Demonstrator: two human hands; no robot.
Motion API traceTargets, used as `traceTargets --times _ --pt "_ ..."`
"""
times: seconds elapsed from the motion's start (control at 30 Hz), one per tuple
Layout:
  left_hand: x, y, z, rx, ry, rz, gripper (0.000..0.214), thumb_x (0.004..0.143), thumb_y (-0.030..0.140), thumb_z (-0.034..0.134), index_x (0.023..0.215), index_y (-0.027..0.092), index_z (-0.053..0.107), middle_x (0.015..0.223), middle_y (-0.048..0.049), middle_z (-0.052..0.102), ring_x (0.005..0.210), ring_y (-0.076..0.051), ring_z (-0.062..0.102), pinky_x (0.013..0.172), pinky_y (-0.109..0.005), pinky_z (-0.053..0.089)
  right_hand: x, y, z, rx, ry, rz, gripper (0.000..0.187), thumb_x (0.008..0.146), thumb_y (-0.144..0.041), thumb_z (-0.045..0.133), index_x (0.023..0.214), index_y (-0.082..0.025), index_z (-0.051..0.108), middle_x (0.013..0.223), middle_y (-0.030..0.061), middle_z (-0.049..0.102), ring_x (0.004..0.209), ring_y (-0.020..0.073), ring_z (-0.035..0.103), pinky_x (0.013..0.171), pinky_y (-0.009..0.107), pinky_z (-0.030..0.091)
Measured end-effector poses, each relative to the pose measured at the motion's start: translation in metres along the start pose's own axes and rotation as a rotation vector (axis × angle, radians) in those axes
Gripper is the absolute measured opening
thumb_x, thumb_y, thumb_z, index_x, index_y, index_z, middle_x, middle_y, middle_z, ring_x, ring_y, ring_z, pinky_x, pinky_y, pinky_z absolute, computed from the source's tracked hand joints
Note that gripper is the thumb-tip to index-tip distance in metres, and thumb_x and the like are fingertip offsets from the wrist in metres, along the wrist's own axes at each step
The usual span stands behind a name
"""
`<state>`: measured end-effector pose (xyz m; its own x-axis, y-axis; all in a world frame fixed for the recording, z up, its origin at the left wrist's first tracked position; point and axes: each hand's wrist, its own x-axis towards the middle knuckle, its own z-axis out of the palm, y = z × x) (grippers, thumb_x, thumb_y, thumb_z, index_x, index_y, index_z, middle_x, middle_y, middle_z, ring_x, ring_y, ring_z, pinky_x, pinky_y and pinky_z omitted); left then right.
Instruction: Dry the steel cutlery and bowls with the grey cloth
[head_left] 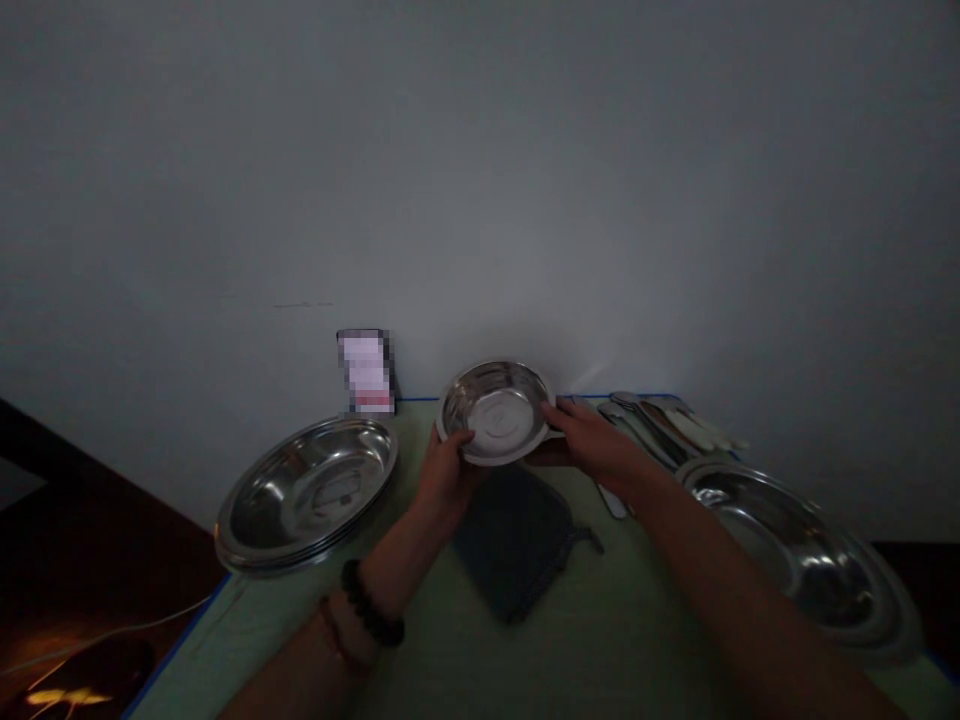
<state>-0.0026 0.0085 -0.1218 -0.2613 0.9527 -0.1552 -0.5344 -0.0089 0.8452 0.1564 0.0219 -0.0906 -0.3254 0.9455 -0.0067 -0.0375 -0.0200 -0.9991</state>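
Observation:
A small round metal bowl (502, 415) is held up in front of me, its inside tilted toward the camera. My left hand (448, 470) grips its lower left rim, thumb over the edge. On the right side, my right hand (581, 432) pinches the rim with the fingers underneath. Below the bowl, a dark cloth (514, 550) with a frayed or stringy edge lies on the table. Fingers of both hands are partly hidden behind the bowl.
Stacked oval metal dishes (307, 490) stand at the left, and larger metal dishes (780, 550) at the right. A phone (366, 370) leans on the wall (480, 180). Several pieces of cutlery (660, 425) lie at the back right of the green table (615, 640). A cable (142, 627) hangs at left.

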Motion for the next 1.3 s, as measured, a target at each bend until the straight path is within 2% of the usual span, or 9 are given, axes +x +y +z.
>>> traceTargets --times 0.13,0.43,0.6,0.83,0.93,1.0,1.1,1.2,1.3 --pt "0.005 -0.017 -0.009 -0.168 0.085 -0.112 0.020 0.076 0.007 0.046 0.089 0.014 0.059 0.081 -0.0056 0.068 0.073 -0.015 0.066 0.070 -0.027 0.056 0.004 0.011 -0.004 -0.222 -0.016 -0.028 0.037 0.091 -0.032 0.028 0.113 -0.017 0.054 0.120 0.0121 0.059 0.095 0.0177 0.063 0.086 0.036 0.050" --pt "0.003 -0.021 -0.006 -0.069 0.132 -0.039 0.013 0.078 0.013 0.051 0.081 0.016 0.064 0.078 -0.0030 0.070 0.077 -0.016 0.067 0.071 -0.026 0.055 -0.012 0.030 0.014 -1.223 -0.270 -0.041 0.055 0.071 -0.030 0.067 0.118 -0.007 0.052 0.114 0.0209 0.062 0.105 0.0303 0.059 0.085 0.038 0.047" --pt "0.002 -0.018 -0.009 -0.044 0.163 -0.055 0.012 0.078 0.016 0.052 0.085 0.017 0.063 0.082 -0.0032 0.071 0.083 -0.018 0.067 0.075 -0.029 0.055 -0.014 0.021 0.014 -1.356 -0.328 0.005 0.017 0.077 -0.023 0.058 0.091 -0.016 0.063 0.098 0.0147 0.068 0.091 0.0266 0.064 0.074 0.034 0.049" --pt "-0.001 -0.020 -0.014 -0.008 0.212 0.012 0.033 0.069 0.009 0.054 0.099 0.020 0.060 0.096 -0.0012 0.070 0.095 -0.019 0.065 0.080 -0.029 0.053 -0.033 -0.037 -0.035 -1.398 0.239 -0.229 0.013 0.083 -0.025 0.047 0.090 -0.017 0.055 0.087 0.0131 0.059 0.078 0.0259 0.060 0.069 0.041 0.045" --pt "-0.004 -0.021 -0.012 -0.060 0.134 -0.009 0.037 0.067 0.006 0.050 0.101 0.018 0.059 0.098 -0.0028 0.070 0.094 -0.020 0.066 0.079 -0.030 0.054 -0.038 -0.060 -0.033 -1.222 0.653 -0.474 0.020 0.083 -0.033 0.050 0.097 -0.019 0.052 0.094 0.0111 0.056 0.085 0.0261 0.057 0.071 0.041 0.045" --pt "-0.006 -0.022 -0.010 -0.063 0.092 -0.030 0.032 0.071 0.010 0.050 0.100 0.017 0.060 0.095 -0.0032 0.070 0.092 -0.020 0.066 0.079 -0.030 0.053 -0.034 -0.059 -0.022 -1.116 0.729 -0.620 0.024 0.084 -0.032 0.048 0.104 -0.019 0.049 0.106 0.0124 0.052 0.093 0.0255 0.055 0.074 0.040 0.045" --pt "-0.008 -0.024 -0.008 -0.093 0.052 -0.078 0.024 0.076 0.019 0.052 0.096 0.016 0.063 0.086 -0.0032 0.072 0.088 -0.020 0.067 0.079 -0.030 0.052 -0.021 -0.033 -0.002 -1.153 0.433 -0.562 0.025 0.084 -0.027 0.048 0.107 -0.017 0.051 0.116 0.0132 0.050 0.095 0.0237 0.056 0.077 0.038 0.047" --pt "-0.010 -0.024 -0.006 -0.150 0.051 -0.138 0.020 0.080 0.024 0.050 0.087 0.014 0.066 0.076 -0.0026 0.072 0.080 -0.018 0.067 0.079 -0.028 0.052 -0.010 -0.003 0.015 -1.219 -0.219 -0.355 0.025 0.084 -0.036 0.052 0.097 -0.017 0.061 0.110 0.0117 0.057 0.099 0.0251 0.056 0.084 0.039 0.046" --pt "-0.012 -0.024 -0.004 -0.192 0.072 -0.163 0.022 0.082 0.027 0.049 0.081 0.015 0.068 0.077 -0.0031 0.073 0.082 -0.018 0.067 0.082 -0.029 0.051 -0.003 0.015 0.028 -1.143 -0.240 -0.387 0.031 0.092 -0.031 0.036 0.100 -0.016 0.062 0.110 0.0114 0.059 0.107 0.0228 0.053 0.094 0.039 0.042"
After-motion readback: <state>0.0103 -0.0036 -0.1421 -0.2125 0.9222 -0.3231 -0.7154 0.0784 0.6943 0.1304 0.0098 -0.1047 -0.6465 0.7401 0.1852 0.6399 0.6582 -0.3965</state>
